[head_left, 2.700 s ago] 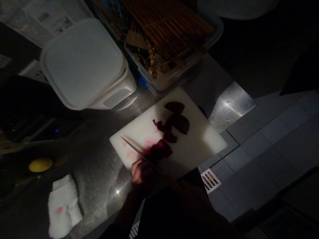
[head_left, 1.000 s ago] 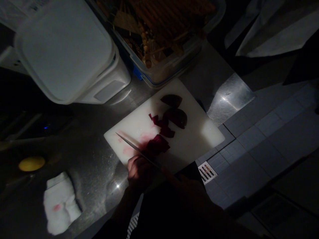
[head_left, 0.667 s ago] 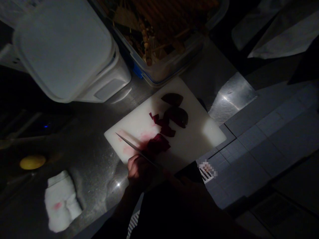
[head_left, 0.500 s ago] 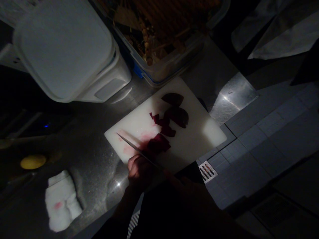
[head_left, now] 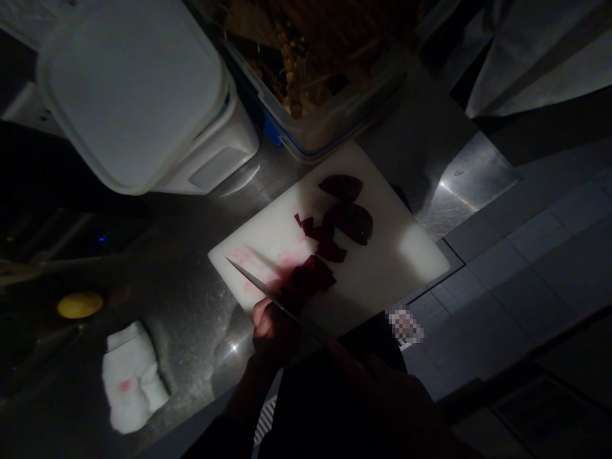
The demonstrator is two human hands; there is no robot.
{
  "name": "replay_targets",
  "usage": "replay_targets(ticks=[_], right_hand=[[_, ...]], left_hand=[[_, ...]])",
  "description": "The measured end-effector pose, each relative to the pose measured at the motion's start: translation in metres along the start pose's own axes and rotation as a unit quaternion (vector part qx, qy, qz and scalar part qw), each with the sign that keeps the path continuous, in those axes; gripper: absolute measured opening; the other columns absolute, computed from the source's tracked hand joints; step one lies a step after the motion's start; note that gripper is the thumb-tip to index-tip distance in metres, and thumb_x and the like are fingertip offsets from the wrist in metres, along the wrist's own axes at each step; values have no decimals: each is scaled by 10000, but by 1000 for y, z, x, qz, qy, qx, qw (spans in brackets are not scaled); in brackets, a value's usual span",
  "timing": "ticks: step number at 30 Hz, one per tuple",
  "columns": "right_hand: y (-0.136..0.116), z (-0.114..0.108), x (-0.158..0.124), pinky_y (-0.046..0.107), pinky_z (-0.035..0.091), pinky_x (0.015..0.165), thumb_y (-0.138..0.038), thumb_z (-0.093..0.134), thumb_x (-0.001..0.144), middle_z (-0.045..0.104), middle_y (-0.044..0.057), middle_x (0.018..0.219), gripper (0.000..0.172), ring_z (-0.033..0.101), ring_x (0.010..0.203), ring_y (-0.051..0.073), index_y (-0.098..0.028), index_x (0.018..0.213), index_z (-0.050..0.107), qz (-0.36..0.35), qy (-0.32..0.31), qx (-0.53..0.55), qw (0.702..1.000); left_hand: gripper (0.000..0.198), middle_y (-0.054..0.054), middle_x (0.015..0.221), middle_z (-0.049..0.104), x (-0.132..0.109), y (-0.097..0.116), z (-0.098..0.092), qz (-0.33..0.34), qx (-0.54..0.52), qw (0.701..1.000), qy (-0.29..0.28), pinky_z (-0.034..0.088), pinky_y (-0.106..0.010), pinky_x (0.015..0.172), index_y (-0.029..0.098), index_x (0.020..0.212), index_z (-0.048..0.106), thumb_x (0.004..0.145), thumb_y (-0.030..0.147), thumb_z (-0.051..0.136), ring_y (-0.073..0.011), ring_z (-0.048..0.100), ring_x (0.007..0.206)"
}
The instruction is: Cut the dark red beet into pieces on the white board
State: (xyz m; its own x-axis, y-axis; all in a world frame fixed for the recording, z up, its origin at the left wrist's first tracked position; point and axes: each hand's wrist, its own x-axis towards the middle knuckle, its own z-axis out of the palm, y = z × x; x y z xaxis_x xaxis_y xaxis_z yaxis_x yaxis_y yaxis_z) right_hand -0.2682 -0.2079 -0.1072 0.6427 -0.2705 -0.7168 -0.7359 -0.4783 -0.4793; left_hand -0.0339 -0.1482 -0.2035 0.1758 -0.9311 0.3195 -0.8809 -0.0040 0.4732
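Note:
On a white cutting board (head_left: 382, 268) lie dark red beetroot pieces (head_left: 313, 274), stained pink around them. Two larger beetroot chunks (head_left: 351, 223) with dark skin rest farther up the board. A long knife (head_left: 258, 284) slants across the near side, its tip towards the left corner. My right hand (head_left: 366, 379), deep in shadow, is closed around the knife's handle. Curled fingers of my left hand (head_left: 275, 328) press down at the board's near edge, right against the blade. They appear to hold beetroot, though shadow hides most of it.
A white lidded tub (head_left: 138, 95) and a clear container (head_left: 329, 127) of brownish contents stand behind the board. On the steel counter (head_left: 201, 357) at left are a folded, stained white cloth (head_left: 134, 382) and a yellow lemon-like fruit (head_left: 80, 305). Tiled floor (head_left: 502, 274) lies right.
The whole view has shifted, so everything sits farther right. Against the board, the knife has slid slightly towards the left corner. The beetroot pieces stay put.

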Motion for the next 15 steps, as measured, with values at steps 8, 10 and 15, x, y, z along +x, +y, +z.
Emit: replay_targets(ticks=[8,10,15], right_hand=[[-3,6,2,204,329,479,-12,442,717,604,15,874,1019,498,551,109,-435,1516,-30,4,0,-1,1000],[-4,6,1,205,338,479,-10,442,712,606,17,871,1023,496,548,110,-428,1517,-33,9,1,0,1000],[-5,8,1,204,330,459,-28,449,719,611,14,861,1006,490,522,112,-435,1515,-12,13,1,3,1000]], left_hand=[[145,-62,891,678,22,12,-5,33,7,999,27,500,-360,779,185,983,624,872,186,531,-217,635,932],[156,-73,909,679,20,10,-5,31,9,999,25,506,-363,778,177,1005,625,880,210,537,-218,637,935],[152,-54,925,685,19,9,-4,37,12,999,26,509,-370,789,203,992,634,862,188,556,-220,637,946]])
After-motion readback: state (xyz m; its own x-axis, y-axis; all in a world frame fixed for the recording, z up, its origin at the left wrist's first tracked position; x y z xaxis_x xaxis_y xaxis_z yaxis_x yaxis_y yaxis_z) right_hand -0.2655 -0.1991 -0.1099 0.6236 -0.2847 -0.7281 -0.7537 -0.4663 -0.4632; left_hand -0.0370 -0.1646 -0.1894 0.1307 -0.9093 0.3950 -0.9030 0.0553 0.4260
